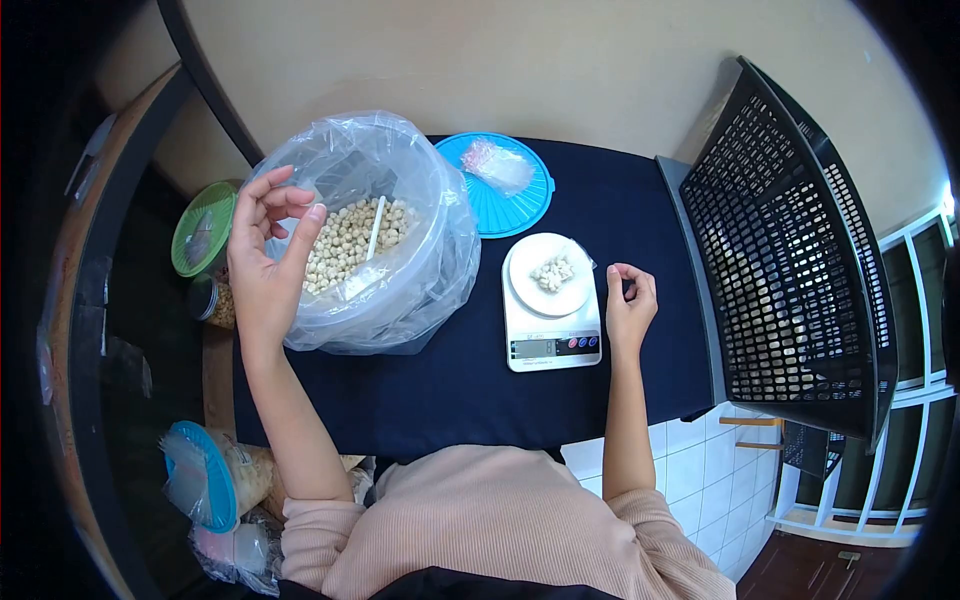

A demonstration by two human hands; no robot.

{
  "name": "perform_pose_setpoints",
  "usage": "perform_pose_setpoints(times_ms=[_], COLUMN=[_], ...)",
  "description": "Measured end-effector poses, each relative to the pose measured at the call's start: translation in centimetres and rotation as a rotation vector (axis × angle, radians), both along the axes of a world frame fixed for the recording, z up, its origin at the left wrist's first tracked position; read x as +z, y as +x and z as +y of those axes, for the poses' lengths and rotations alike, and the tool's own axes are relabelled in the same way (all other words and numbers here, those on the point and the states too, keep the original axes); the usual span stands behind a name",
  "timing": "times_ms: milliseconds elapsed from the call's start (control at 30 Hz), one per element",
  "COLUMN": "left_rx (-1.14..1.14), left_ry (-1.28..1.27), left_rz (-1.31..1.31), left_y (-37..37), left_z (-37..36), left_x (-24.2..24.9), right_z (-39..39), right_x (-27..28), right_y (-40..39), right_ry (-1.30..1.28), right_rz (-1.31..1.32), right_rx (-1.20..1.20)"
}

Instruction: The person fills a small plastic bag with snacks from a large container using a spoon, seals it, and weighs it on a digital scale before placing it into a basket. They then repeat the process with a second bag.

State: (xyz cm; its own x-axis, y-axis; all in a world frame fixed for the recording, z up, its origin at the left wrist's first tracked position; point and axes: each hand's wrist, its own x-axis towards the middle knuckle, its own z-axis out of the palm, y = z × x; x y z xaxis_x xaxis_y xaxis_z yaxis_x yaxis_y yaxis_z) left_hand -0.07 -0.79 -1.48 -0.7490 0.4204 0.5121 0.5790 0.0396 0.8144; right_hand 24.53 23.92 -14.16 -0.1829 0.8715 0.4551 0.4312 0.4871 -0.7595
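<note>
My left hand [268, 245] is raised over the left rim of a big tub lined with a clear plastic bag [435, 260]. Its fingers are curved and apart from the thumb, with nothing visible between them. Pale round pieces [340, 240], like nuts or snack balls, fill the tub's bottom, and a white-handled scoop [377, 228] rests among them. Just right of a white digital kitchen scale [525, 325] is my right hand [632, 308], its fingers bent and tips close together; whatever they hold is too small to tell. Whitish pieces [552, 273] lie on the scale's round plate, apparently in clear plastic.
Behind the scale, a blue lid [515, 210] carries a bundle of clear plastic bags [498, 166]. A tall black crate [790, 260] stands at the right. Left of the tub are a green-lidded container [203, 230] and a jar [213, 300]. A dark cloth [440, 400] covers the table.
</note>
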Motion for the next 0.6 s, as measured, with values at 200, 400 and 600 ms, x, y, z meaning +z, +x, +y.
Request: perform_pose_setpoints(times_ms=[200,400,600], left_rx=[-0.001,0.005,-0.002], left_ry=[-0.002,-0.007,-0.044], left_rz=[-0.006,-0.005,-0.003], left_y=[0.1,0.2,0.3], left_z=[0.0,0.1,0.0], left_x=[0.0,0.2,0.4], right_z=[0.3,0.0,0.0], right_x=[-0.5,0.1,5.6], right_y=[-0.4,-1.7,-5.2], right_ry=[-0.066,-0.051,0.034], right_rz=[-0.039,-0.311,0.179], right_rx=[0.007,0.068,0.483])
